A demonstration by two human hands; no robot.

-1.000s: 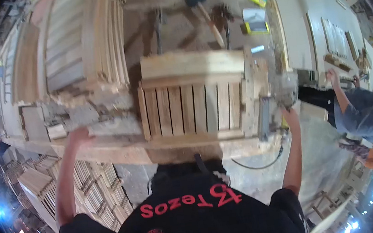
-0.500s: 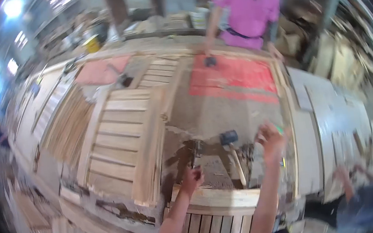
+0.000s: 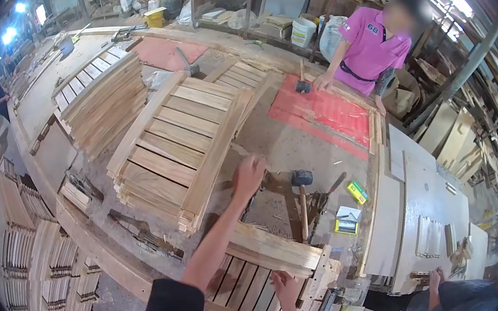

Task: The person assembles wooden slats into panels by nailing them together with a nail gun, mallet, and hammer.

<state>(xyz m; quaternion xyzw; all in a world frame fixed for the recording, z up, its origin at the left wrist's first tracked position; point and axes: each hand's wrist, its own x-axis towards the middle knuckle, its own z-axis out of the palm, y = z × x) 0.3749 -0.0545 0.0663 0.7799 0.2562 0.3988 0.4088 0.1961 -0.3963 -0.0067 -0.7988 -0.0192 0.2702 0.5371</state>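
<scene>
Loosely, it seems, the fingers of the right hand [image 3: 285, 284] bend over the near slatted panel [image 3: 240, 286]; whether they pinch anything, or touch the slats, I cannot tell. That panel lies on the near side of the workbench [image 3: 324, 158], beneath the right hand, with a pale board [image 3: 282, 249] along its far edge. Farther out, beyond the panel, the left hand [image 3: 250, 177] is raised with its fingers curled inward; I cannot tell whether it holds something. Just to its left sits a stack of slatted panels [image 3: 175, 136], and to its right a black-headed mallet [image 3: 302, 195] lies with its wooden handle toward the panel. Past the mallet is a yellow-green box [image 3: 357, 192]. Farther off, left of the first stack, stands a second stack [image 3: 102, 102]. Across the bench a person in a pink top [image 3: 375, 43] has a hand at a red sheet [image 3: 331, 114], near a second mallet [image 3: 302, 86]. At the lower right, another person [image 3: 465, 294] is beside large pale boards [image 3: 422, 196].
</scene>
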